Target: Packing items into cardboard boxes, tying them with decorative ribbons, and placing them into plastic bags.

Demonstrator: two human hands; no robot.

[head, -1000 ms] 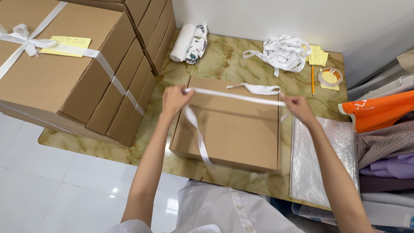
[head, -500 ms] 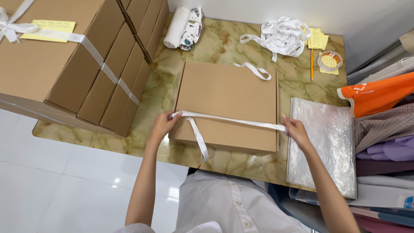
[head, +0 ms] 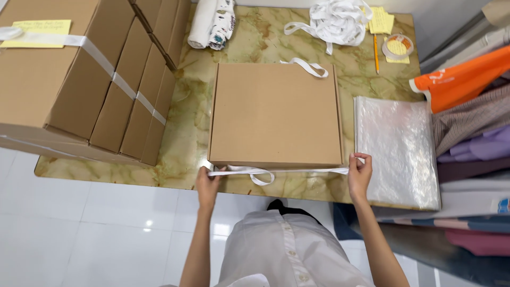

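Note:
A flat brown cardboard box (head: pixel 276 111) lies on the marble-patterned table (head: pixel 194 133). A white ribbon (head: pixel 297 171) runs stretched along the box's near edge, down at table level. My left hand (head: pixel 208 182) pinches its left end by the box's near left corner. At the near right corner my right hand (head: pixel 359 173) pinches the other end. A loose loop of the ribbon sags near the left hand. A second ribbon end (head: pixel 308 66) lies curled at the far edge of the box.
Stacked cardboard boxes (head: pixel 69 74) tied with white ribbon fill the table's left. A clear plastic bag (head: pixel 396 151) lies right of the box. Farther back are a ribbon pile (head: pixel 332 18), rolled cloth (head: pixel 211 24), a pencil (head: pixel 376 53), yellow notes and a tape roll (head: pixel 398 46). Folded clothes (head: pixel 467 106) lie at right.
Both hands have drawn the stretched ribbon toward me, from above the far part of the box, over its lid, down to its near edge.

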